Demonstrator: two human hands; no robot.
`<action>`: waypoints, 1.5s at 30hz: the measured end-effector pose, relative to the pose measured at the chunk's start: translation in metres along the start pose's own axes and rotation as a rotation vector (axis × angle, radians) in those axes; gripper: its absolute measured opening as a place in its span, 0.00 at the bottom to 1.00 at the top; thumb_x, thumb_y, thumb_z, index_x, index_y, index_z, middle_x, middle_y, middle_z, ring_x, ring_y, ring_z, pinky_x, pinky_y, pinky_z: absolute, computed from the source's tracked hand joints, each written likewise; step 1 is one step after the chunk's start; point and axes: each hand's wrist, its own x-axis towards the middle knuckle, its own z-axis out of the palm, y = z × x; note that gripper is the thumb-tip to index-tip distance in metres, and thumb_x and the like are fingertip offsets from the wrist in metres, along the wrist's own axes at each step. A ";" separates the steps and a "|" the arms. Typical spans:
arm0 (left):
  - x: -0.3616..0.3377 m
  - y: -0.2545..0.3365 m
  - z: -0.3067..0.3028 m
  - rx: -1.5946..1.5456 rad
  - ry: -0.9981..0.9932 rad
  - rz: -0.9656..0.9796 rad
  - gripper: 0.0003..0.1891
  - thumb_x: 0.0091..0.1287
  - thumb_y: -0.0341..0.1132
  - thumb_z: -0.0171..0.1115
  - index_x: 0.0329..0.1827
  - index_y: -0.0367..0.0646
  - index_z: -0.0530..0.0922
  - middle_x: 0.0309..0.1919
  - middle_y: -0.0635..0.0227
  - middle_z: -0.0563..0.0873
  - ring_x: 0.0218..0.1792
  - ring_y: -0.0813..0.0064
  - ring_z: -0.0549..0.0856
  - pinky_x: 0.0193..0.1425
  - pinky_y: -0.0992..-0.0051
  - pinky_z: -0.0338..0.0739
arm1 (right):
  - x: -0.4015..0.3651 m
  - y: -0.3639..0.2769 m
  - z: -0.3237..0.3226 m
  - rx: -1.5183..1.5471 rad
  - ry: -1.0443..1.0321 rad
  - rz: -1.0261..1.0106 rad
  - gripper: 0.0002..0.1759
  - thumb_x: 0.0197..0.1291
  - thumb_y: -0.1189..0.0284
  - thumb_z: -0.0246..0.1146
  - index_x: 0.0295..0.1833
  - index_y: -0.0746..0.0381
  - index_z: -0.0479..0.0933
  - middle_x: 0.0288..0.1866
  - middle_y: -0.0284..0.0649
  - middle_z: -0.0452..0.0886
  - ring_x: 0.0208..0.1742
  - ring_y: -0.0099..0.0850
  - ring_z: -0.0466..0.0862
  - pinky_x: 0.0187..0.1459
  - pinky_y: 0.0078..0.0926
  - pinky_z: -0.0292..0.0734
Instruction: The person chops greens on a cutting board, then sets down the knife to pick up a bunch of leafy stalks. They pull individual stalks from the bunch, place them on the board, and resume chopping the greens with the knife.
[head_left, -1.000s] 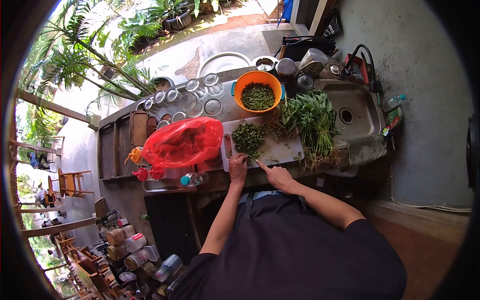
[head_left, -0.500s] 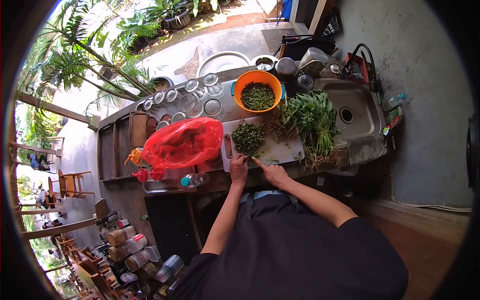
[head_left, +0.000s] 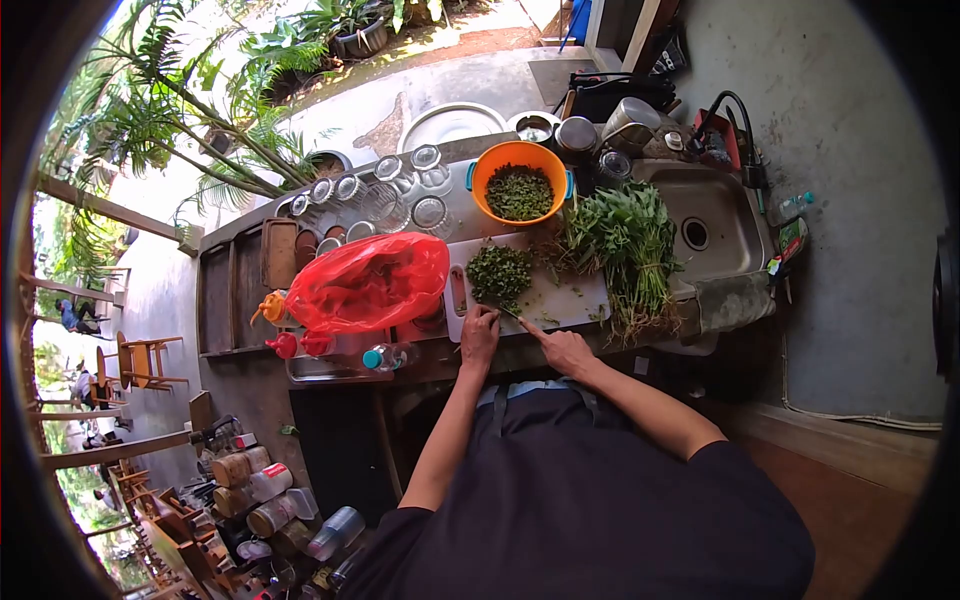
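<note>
My right hand [head_left: 566, 352] is closed round the handle of a knife [head_left: 508, 312], whose blade points left over the near edge of the white cutting board [head_left: 575, 303]. Beside the blade, my left hand [head_left: 481, 335] has its fingers bent together at the board's edge; what they hold, if anything, is too small to name. Chopped greens [head_left: 499, 275] lie in a heap just beyond my fingers. Behind the board stands an orange colander [head_left: 518, 154] with chopped leaves inside. A large bunch of leafy stems [head_left: 637, 262] with roots lies across the board's right side.
A red plastic bag [head_left: 368, 285] sits left of the board, with a teal-capped bottle [head_left: 388, 357] nearer me. Several upturned glasses [head_left: 429, 213] stand behind the bag. The metal sink [head_left: 722, 195] is at the right. Seated people are visible outside at the far left.
My right hand and the knife have shifted slightly right, away from my left hand. The left hand stays at nearly the same place on the board's edge.
</note>
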 end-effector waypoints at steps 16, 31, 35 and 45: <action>-0.001 -0.001 -0.001 -0.022 0.009 -0.039 0.05 0.59 0.24 0.66 0.37 0.39 0.87 0.37 0.59 0.88 0.44 0.56 0.87 0.50 0.64 0.81 | 0.000 -0.017 -0.003 0.007 0.017 -0.008 0.43 0.64 0.74 0.50 0.83 0.35 0.48 0.31 0.55 0.83 0.34 0.55 0.86 0.41 0.54 0.82; -0.003 0.008 -0.003 0.057 0.086 -0.065 0.04 0.58 0.25 0.67 0.35 0.39 0.87 0.34 0.60 0.86 0.43 0.57 0.85 0.50 0.62 0.78 | 0.017 -0.006 0.020 0.039 0.064 -0.052 0.48 0.63 0.75 0.50 0.83 0.30 0.39 0.32 0.55 0.84 0.33 0.54 0.86 0.40 0.54 0.81; -0.003 0.000 0.002 0.049 0.057 -0.050 0.03 0.59 0.26 0.67 0.34 0.40 0.88 0.35 0.60 0.86 0.43 0.57 0.85 0.49 0.62 0.79 | 0.004 0.010 0.025 0.007 0.036 -0.058 0.50 0.62 0.77 0.49 0.83 0.29 0.38 0.34 0.55 0.84 0.34 0.55 0.86 0.43 0.54 0.82; -0.002 0.001 -0.001 -0.017 0.053 -0.042 0.05 0.59 0.27 0.69 0.38 0.40 0.88 0.37 0.57 0.89 0.41 0.57 0.88 0.48 0.64 0.80 | -0.007 -0.004 -0.002 0.012 0.004 0.005 0.45 0.66 0.76 0.49 0.83 0.31 0.43 0.32 0.55 0.84 0.33 0.55 0.85 0.42 0.55 0.81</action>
